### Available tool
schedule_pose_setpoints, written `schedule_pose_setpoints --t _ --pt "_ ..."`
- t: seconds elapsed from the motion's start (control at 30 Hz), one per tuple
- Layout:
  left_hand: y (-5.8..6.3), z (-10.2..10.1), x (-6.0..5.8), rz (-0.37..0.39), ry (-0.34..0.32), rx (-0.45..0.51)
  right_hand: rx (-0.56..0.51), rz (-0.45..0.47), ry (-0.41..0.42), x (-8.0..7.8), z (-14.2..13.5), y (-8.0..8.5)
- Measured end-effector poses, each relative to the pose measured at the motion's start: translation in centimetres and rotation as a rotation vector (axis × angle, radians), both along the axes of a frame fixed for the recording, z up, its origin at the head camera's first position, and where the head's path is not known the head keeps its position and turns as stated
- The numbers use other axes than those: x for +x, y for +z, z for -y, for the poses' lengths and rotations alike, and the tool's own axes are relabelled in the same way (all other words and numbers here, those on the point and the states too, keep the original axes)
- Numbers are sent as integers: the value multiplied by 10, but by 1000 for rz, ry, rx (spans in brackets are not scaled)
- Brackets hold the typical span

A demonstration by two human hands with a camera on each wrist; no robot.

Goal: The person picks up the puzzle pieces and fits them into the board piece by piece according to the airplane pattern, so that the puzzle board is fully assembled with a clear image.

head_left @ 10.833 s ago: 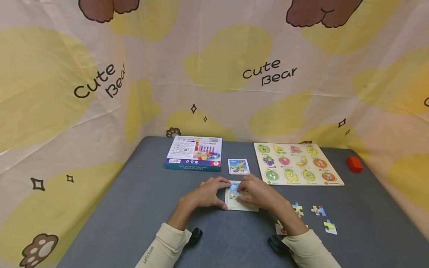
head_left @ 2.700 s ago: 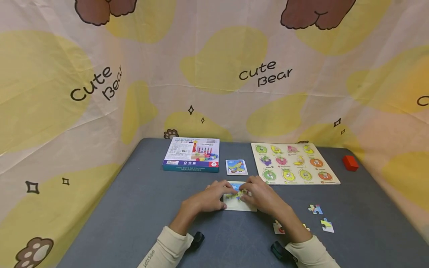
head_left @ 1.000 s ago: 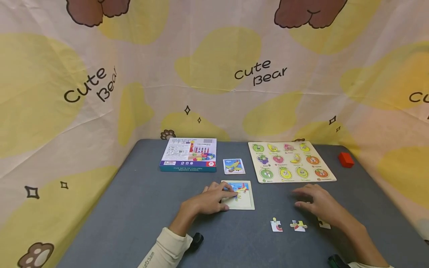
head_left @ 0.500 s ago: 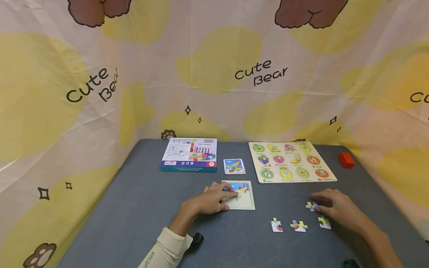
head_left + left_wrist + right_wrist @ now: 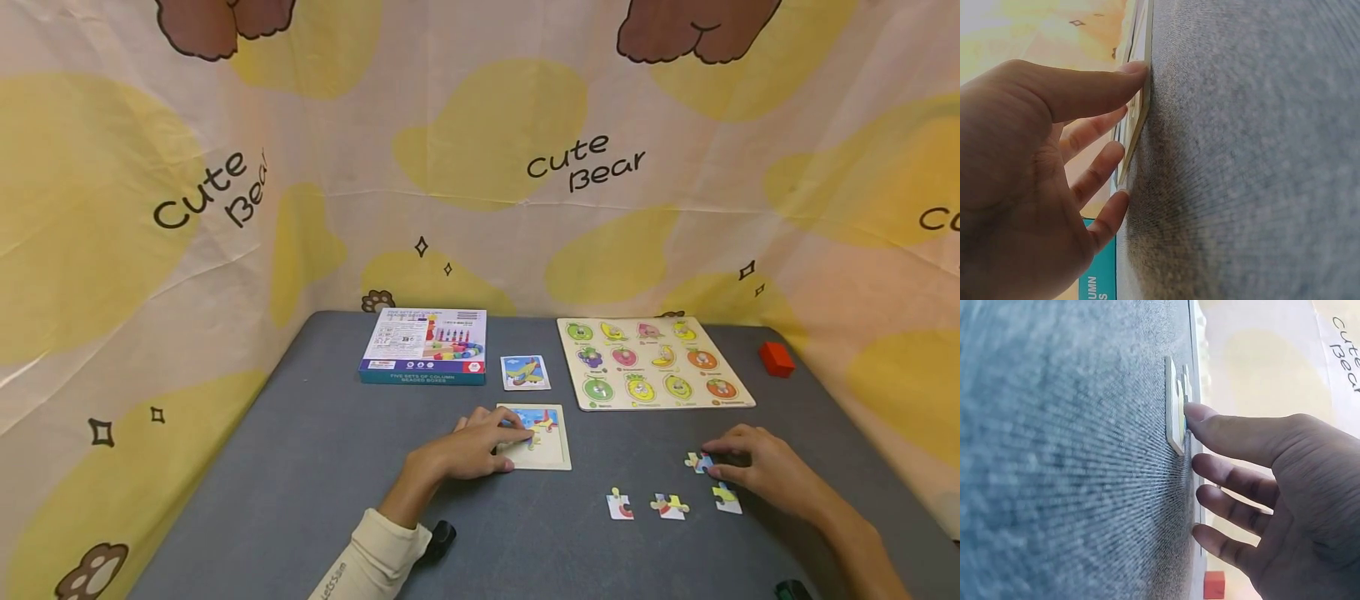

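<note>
My left hand (image 5: pixel 468 446) rests on the left side of a small puzzle board (image 5: pixel 555 458), index finger on the fitted pieces that show part of an airplane. In the left wrist view its thumb (image 5: pixel 1129 78) lies on the board's corner, with the other fingers along the edge. Farther right, my right hand (image 5: pixel 768 467) pinches a jigsaw piece (image 5: pixel 697 462) between thumb and index finger, low at the table. Just nearer lies a yellow-green jigsaw piece (image 5: pixel 727 498). To its left are a piece with red and yellow (image 5: pixel 670 506) and a white piece with red (image 5: pixel 619 504).
Behind the puzzle board lies a square airplane picture card (image 5: pixel 525 372). A bead-set box (image 5: pixel 423 346) stands at the back left. A fruit board (image 5: pixel 656 364) is at the back right, with a red block (image 5: pixel 777 359) beyond it. Printed cloth (image 5: pixel 480 167) hangs behind the table.
My right hand has left the puzzle board and moved right to the loose pieces, where it now grips one. More airplane pieces are in the board than earlier. My left hand stays there.
</note>
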State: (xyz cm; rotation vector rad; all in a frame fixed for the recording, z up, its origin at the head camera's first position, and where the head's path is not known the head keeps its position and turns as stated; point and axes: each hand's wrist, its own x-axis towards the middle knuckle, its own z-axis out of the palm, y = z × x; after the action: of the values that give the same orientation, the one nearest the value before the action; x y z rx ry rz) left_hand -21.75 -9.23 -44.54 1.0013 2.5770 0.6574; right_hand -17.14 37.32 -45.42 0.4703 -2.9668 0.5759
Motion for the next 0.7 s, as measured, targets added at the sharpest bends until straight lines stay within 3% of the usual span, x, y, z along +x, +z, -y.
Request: schedule_pose_setpoints --t 0.17,0.27,0.4,0.47,0.7 --pt "-4 0 -1 -25 -11 2 -4 0 11 0 0 -1" --pt "-12 1 -6 -31 -10 13 -8 10 0 -1 1 0" --pt "-12 0 -5 -28 -4 -1 -9 39 -20 -1 2 1" --pt "-5 0 -2 -24 -2 -19 -9 42 -20 -2 2 2" --pt "-5 0 -3 -26 -2 -22 -17 6 -4 -3 3 1"
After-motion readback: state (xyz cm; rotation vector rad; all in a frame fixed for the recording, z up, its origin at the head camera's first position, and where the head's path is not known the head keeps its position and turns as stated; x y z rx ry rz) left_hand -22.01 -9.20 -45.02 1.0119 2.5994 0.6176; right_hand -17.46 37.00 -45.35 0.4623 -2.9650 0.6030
